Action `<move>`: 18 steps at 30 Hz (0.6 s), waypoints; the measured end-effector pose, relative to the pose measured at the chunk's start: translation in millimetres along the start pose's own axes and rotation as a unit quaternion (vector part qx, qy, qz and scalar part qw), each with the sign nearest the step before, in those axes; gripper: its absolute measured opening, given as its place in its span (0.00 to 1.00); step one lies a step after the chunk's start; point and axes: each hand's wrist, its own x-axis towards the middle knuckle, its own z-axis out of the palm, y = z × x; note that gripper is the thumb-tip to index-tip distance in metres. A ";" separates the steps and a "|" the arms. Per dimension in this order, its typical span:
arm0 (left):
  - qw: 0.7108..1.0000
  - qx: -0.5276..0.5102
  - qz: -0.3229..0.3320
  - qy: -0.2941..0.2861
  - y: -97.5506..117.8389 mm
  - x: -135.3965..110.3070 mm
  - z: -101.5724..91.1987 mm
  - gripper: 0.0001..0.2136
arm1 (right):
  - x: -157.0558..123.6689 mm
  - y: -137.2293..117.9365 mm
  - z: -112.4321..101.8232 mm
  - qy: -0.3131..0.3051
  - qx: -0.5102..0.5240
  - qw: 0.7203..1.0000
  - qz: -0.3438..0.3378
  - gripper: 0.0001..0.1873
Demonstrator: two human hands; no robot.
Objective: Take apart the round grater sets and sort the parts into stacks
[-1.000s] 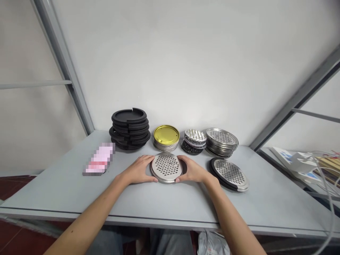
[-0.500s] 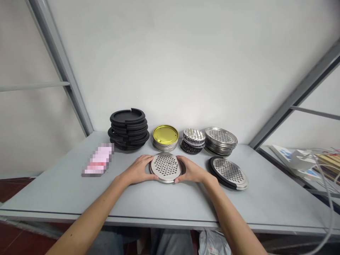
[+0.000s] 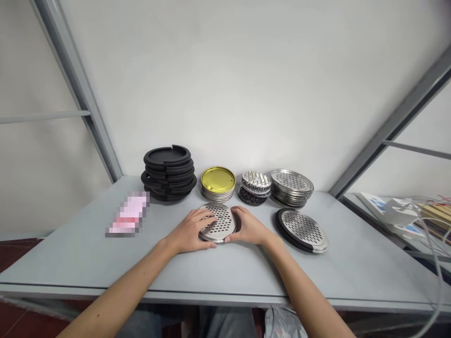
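Note:
A round metal disc with rows of oblong holes [image 3: 222, 221], like a grater plate, lies on the table in front of me. My left hand [image 3: 194, 231] grips its left side, fingers over the top face and thumb at the near rim. On the right edge, my right hand [image 3: 247, 226] is curved round the rim, thumb at the front. To the right rests a similar perforated disc [image 3: 305, 229] with a black ring partly around it. Behind my hands stand a stack of gold-topped round lids [image 3: 218, 180] and a stack of small spiked grater discs [image 3: 256, 180].
Black notched rings [image 3: 167, 157] are piled at the back left. At the back right is a stack of perforated metal discs [image 3: 291, 180]. A blurred pink item [image 3: 128, 213] lies on the left of the grey table [image 3: 169, 277]. White cables [image 3: 435, 263] hang at the far right.
My left hand has moved from the disc's left rim further over its top face. My right hand has shifted slightly left, still on the right rim.

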 end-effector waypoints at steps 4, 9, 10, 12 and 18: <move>1.000 -0.013 0.015 0.018 -2.5 0.1 2.0 0.23 | -0.7 -1.0 -2.5 0.003 0.024 1.000 -0.009 0.53; 0.983 -0.137 -0.041 0.119 -2.6 -0.5 -7.8 0.18 | -1.8 -5.3 -11.8 0.072 0.087 0.992 -0.063 0.44; 0.977 -0.158 -0.052 0.130 -2.0 -0.3 -9.9 0.18 | -1.6 -6.5 -12.9 0.094 0.099 0.988 -0.073 0.38; 0.971 -0.182 -0.061 0.141 -0.7 -0.1 -13.0 0.18 | -0.9 -8.3 -13.9 0.137 0.122 0.980 -0.083 0.25; 0.973 -0.143 -0.047 0.176 0.5 -0.2 -13.1 0.18 | 0.1 -10.8 -9.9 0.206 0.146 0.960 -0.121 0.14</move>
